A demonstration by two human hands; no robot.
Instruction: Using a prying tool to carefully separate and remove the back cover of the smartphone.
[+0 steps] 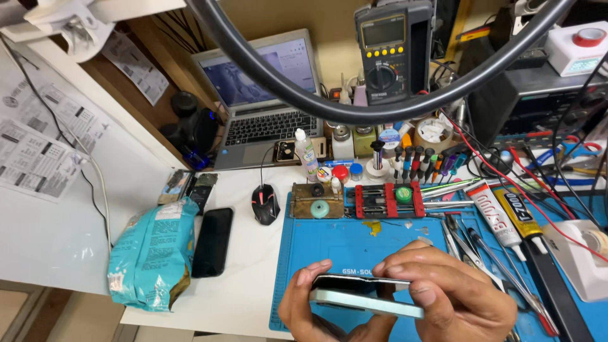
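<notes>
Phone near the front edge, over the blue mat, long axis left to right, edge-on. Clamped at its left end by left hand, at its right end by right hand. Glue tubes farther right on the counter.
</notes>
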